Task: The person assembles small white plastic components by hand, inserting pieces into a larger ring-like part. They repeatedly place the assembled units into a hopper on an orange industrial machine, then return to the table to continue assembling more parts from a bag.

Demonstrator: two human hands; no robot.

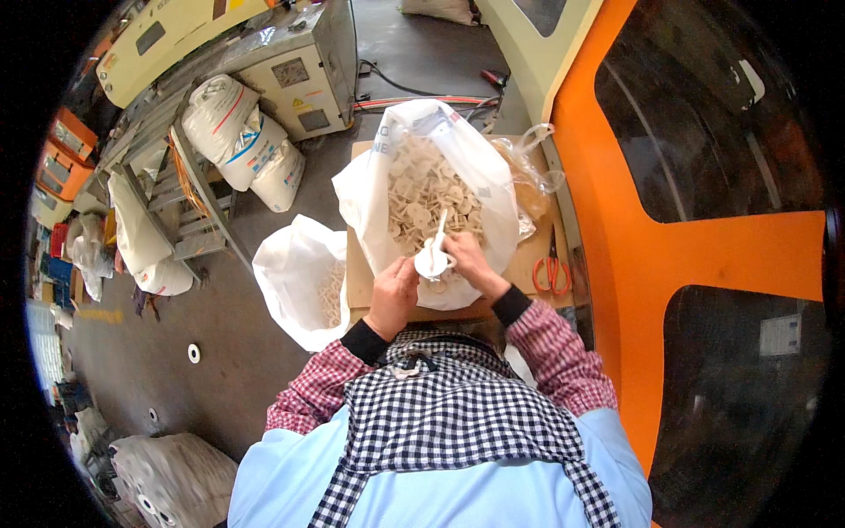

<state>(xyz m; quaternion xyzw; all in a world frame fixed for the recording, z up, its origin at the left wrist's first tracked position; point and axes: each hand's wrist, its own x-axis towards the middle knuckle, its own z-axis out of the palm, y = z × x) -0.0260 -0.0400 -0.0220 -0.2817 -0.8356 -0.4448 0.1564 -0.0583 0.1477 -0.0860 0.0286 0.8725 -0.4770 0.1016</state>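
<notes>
Over the near edge of a big open white bag point(496, 207), my two hands meet at a white plastic piece point(430, 263) with a round disc and a long stem. Its lower details are too small to make out. My left hand point(393, 297) is closed, pinching the disc's left side. From the right, my right hand point(471, 261) is closed on the same piece, near its stem. A heap of similar off-white plastic parts point(431, 198) fills the bag beyond my fingers. Left of it, a smaller white bag point(286, 282) holds pale ring-like pieces point(333, 295).
Orange-handled scissors point(552, 275) lie on the cardboard surface point(528, 255) at right, near a clear plastic bag point(531, 180). An orange machine panel point(607, 176) rises close on my right. Filled sacks point(224, 119) lean by a metal ladder point(198, 180); cables point(422, 99) cross the floor ahead.
</notes>
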